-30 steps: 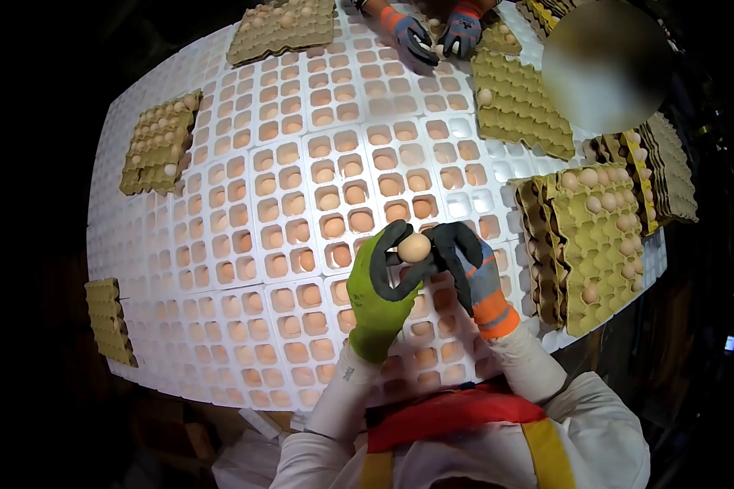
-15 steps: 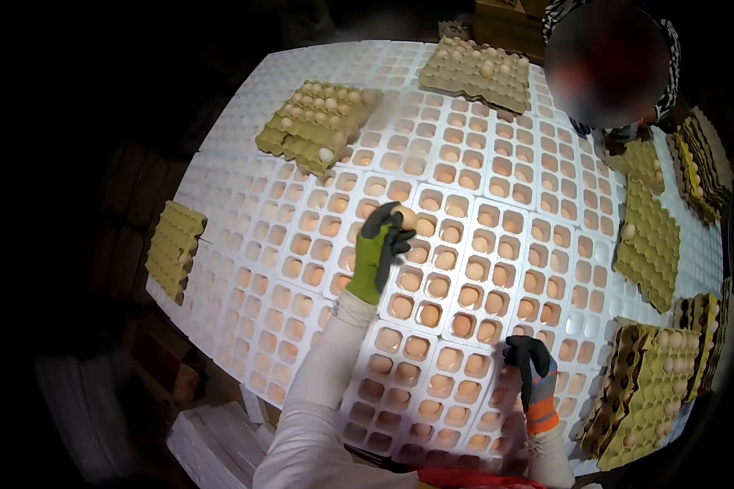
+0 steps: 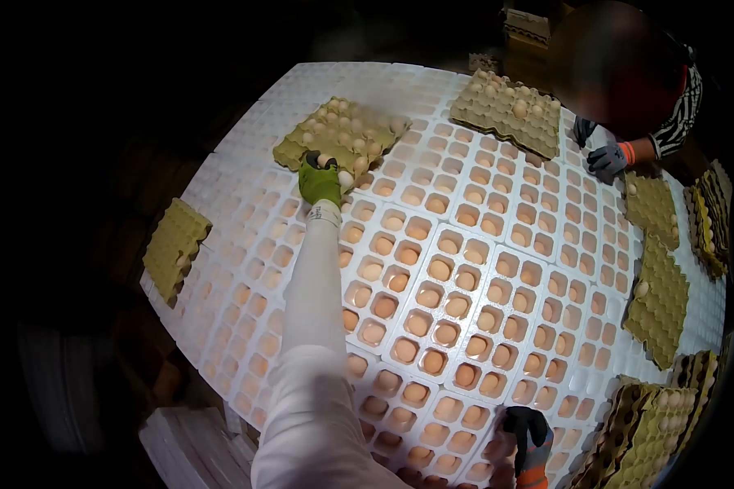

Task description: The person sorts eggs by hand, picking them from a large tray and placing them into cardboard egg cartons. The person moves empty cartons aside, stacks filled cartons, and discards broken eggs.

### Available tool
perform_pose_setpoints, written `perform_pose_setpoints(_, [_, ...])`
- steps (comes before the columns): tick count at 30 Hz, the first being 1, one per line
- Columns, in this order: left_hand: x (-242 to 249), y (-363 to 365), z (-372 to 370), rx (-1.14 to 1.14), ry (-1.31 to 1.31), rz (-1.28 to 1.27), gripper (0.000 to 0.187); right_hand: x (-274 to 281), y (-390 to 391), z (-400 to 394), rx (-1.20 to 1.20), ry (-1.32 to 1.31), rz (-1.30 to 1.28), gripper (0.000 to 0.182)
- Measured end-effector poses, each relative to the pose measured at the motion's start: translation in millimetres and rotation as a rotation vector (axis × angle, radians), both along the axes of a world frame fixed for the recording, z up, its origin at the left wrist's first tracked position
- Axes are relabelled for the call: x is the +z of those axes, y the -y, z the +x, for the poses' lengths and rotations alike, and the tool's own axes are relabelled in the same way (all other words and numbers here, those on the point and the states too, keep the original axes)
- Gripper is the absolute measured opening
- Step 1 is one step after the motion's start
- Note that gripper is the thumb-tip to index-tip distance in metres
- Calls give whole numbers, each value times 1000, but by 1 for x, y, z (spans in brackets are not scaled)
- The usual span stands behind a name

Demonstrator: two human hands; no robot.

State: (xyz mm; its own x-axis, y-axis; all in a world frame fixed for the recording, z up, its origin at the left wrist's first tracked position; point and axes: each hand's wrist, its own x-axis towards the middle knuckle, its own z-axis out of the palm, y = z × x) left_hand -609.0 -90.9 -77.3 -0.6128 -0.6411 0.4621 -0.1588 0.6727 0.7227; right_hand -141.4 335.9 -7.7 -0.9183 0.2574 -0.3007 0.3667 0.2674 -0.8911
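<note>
Head view: a small pale egg sits at the fingertips of the left hand, which wears a green glove with dark tips and is closed lightly around it, right at the near edge of a brown pulp egg tray partly filled with eggs. The egg lies just to the right of the glove and just short of the tray's cups; its long axis cannot be made out. The left arm in its white sleeve is stretched far forward and to the left across the tabletop, wrist straight, palm down. The right hand, in a black and orange glove, is well apart from the egg, low at the near edge, resting with curled fingers on the white plastic grid trays that hold rows of brownish eggs; it seems to hold nothing. Across the tabletop another person's gloved hand rests near a second brown pulp tray.
</note>
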Motion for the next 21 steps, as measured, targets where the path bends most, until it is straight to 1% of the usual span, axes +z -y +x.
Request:
perform_pose_setpoints(1, [-7, 4, -9, 34, 52, -15, 44, -1, -1, -3, 66, -15, 35, 27])
perform_pose_setpoints(2, [-10, 13, -13, 88, 110, -32, 49, -6, -1, -6, 72, -26, -2, 28])
perform_pose_setpoints(3, [-12, 10, -20, 185, 138, 40, 54, -11, -2, -5, 78, -23, -41, 28])
perform_pose_setpoints(5, [4, 0, 4, -102, -261, 219, 30, -13, -13, 6, 38, 11, -95, 30])
perform_pose_setpoints(6, [11, -5, 14, -109, -253, 223, 22, -16, -17, 7, 77, -6, -88, 31])
perform_pose_setpoints(8, [12, -17, 42, -309, -297, 691, 19, -21, -31, 4, 348, -121, 141, 31])
perform_pose_setpoints(9, [19, -24, 66, -481, -409, 977, 21, -21, -34, 2, 480, -192, 257, 32])
perform_pose_setpoints(10, [21, -25, 88, -489, -360, 1021, 24, -4, -11, -1, 165, 14, 34, 37])
perform_pose_setpoints(12, [26, -20, 137, -474, -273, 1106, 26, 3, -4, -2, 167, -27, -21, 36])
perform_pose_setpoints(13, [16, -11, 157, -461, -311, 1193, 26, 6, -1, -1, 167, -48, -53, 36])
perform_pose_setpoints(14, [6, 1, 182, -515, -400, 1236, 27, 12, 3, 0, 175, -54, -70, 37])
perform_pose_setpoints(15, [-2, 17, 203, -524, -439, 1295, 28, 13, 4, 3, 192, -66, -90, 36])
perform_pose_setpoints(16, [-1, 35, 227, -480, -436, 1343, 33, 12, 4, 6, 210, -79, -111, 36])
perform_pose_setpoints(17, [-2, 51, 250, -456, -430, 1182, 41, 14, 3, 10, 230, -92, -131, 36])
perform_pose_setpoints(18, [-3, 66, 273, -417, -422, 1023, 49, 24, 7, 14, 218, -94, -205, 25])
perform_pose_setpoints(20, [18, 94, 323, -295, -485, 1154, 46, 29, 5, 22, 275, -115, -195, 24])
perform_pose_setpoints(21, [17, 111, 340, -278, -546, 1073, 44, 28, 7, 28, 293, -122, -195, 24])
